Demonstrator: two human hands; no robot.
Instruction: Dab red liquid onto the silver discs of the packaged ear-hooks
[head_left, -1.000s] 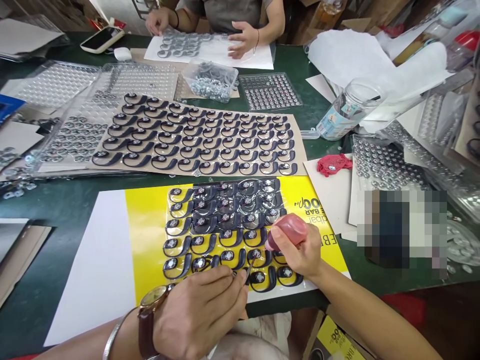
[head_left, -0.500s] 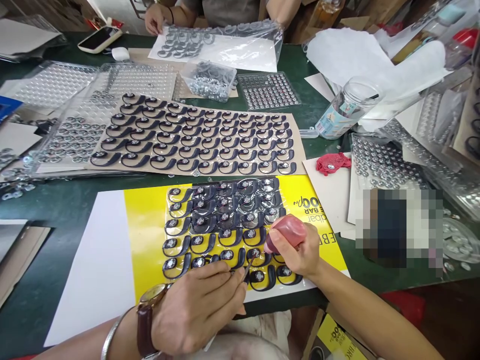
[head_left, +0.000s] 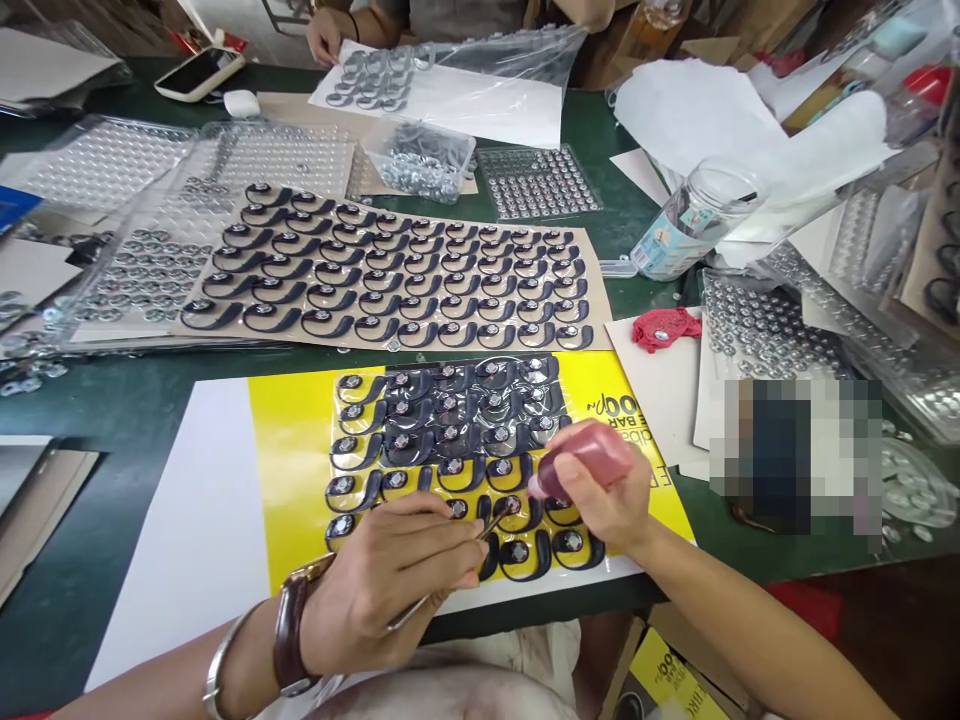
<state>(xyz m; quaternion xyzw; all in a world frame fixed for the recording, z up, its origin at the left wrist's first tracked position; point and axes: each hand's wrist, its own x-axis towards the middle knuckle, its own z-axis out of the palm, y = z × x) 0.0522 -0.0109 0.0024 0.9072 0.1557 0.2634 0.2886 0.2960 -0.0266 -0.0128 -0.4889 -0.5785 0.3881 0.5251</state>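
Observation:
In my left hand (head_left: 397, 560) I grip slim metal tweezers (head_left: 491, 525), fingers closed round them. Their tip meets the round end of one black hook-shaped earphone part (head_left: 534, 515). My right hand (head_left: 611, 500) is wrapped round a small squeeze bottle (head_left: 589, 455) of red liquid, tilted with its nozzle pointing down left, just above that same part. Rows of similar parts, each with a silvery round piece, lie on a clear plastic sheet (head_left: 435, 450) over a yellow and white printed board (head_left: 292, 450). My left hand covers some of the lower rows.
Behind the board lies a brown card (head_left: 596, 290) with more hook-shaped parts. Further back are a clear box (head_left: 420, 160) of small metal pieces, a tray (head_left: 540, 180) and a labelled jar (head_left: 675, 235). A red cloth (head_left: 666, 328) lies right. Opposite, another person's hand (head_left: 325, 38) touches a sheet.
My left hand has shifted slightly, and the tweezers now lie flatter, their rear end showing below my fingers. The bottle has risen a little to the right. The other person's sheet has moved right.

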